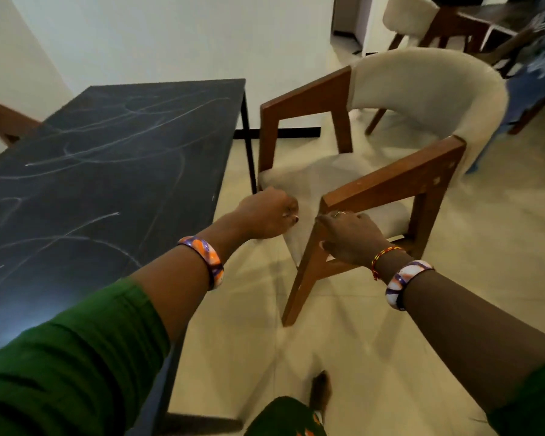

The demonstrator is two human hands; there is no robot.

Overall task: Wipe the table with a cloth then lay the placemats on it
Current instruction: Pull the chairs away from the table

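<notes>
Just left of both hands (pixel 309 225), dark table (pixel 107 171), hands on chair (pixel 390 158).

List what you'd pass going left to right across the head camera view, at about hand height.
Dark table → left hand → right hand on the chair's wooden front leg → chair armrest → tiled floor.

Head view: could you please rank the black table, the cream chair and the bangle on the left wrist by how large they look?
1. Black table, largest.
2. Cream chair, somewhat smaller in frame.
3. Bangle on the left wrist, far smallest, though nearest the camera.
</notes>
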